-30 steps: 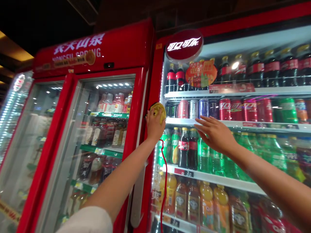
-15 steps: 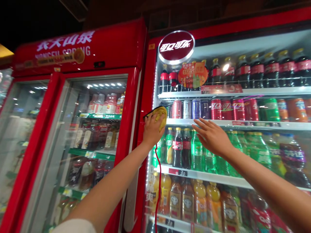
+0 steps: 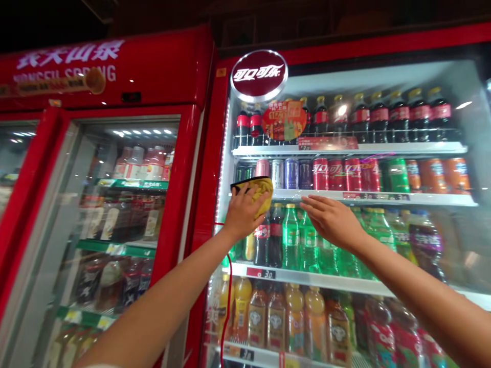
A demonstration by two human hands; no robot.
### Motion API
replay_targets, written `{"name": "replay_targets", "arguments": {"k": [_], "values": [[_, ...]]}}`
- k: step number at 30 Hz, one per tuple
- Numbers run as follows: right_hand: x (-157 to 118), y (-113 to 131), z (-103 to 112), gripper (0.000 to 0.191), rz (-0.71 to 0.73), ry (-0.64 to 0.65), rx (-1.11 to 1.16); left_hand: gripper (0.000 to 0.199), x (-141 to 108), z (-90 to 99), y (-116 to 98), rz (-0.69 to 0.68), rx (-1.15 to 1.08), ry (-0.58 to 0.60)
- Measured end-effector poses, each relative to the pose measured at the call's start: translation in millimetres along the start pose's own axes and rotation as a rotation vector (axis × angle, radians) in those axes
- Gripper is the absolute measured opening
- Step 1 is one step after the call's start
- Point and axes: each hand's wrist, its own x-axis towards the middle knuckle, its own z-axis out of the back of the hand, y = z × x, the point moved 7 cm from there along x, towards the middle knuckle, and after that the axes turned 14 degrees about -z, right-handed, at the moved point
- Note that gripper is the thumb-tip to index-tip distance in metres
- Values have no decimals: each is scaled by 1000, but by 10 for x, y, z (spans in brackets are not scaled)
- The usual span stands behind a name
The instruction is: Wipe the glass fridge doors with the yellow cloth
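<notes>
My left hand (image 3: 244,210) presses a yellow cloth with a black edge (image 3: 264,197) against the glass door of the red drinks fridge (image 3: 204,204). Its fingers are spread over the cloth, in front of the can shelf's left end. To the right, my right hand (image 3: 330,219) is raised before the same door with its fingers stretched out and nothing in it. Whether its fingertips touch the glass, I cannot tell. A thin red cord (image 3: 229,291) hangs below my left hand; its upper end is unclear.
Behind the glass stand cola bottles (image 3: 360,115), cans (image 3: 320,174), green soda bottles (image 3: 290,230) and juice bottles (image 3: 295,312) on shelves. A round lit sign (image 3: 259,76) sits at the door's upper left. Another red fridge (image 3: 153,71) adjoins on the left.
The cloth under my left hand has moved right, from near the door's left frame farther onto the glass. My view has shifted right. My right hand stays outstretched.
</notes>
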Motion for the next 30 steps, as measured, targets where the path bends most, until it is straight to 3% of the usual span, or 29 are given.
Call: {"name": "replay_targets", "arguments": {"k": [3, 6, 8, 11, 14, 16, 18, 21, 23, 25, 27, 30], "values": [[-37, -170, 64, 35, 12, 3, -14, 59, 54, 135, 353, 385, 51, -101], [-47, -347, 131, 36, -12, 3, -30, 60, 417, 173, 348, 663, 64, -213], [-70, -439, 163, 36, -25, 16, -36, 58, 738, 116, 130, 638, 43, -254], [-159, -549, 192, 36, -22, 45, -35, 56, 989, -17, -282, 427, 10, -244], [-294, -676, 218, 37, -8, 57, -23, 58, 857, -134, -590, 126, -20, -141], [-380, -786, 238, 37, -9, 54, -13, 61, 678, -175, -683, -46, -49, -54], [-441, -907, 255, 38, -25, 53, -9, 60, 572, -143, -605, -3, -40, -49], [-480, -1079, 281, 40, -81, 56, -23, 54, 647, -45, -385, 390, 11, -199], [-493, -1172, 294, 42, -130, 65, -45, 54, 831, -52, -424, 579, 21, -293], [-521, -1243, 296, 45, -175, 87, -61, 55, 1087, -120, -638, 565, 12, -314], [-578, -1297, 290, 46, -203, 118, -66, 57, 1258, -205, -923, 433, 1, -275], [-703, -1360, 288, 48, -200, 163, -57, 58, 1165, -301, -1262, 201, -32, -166]]}}
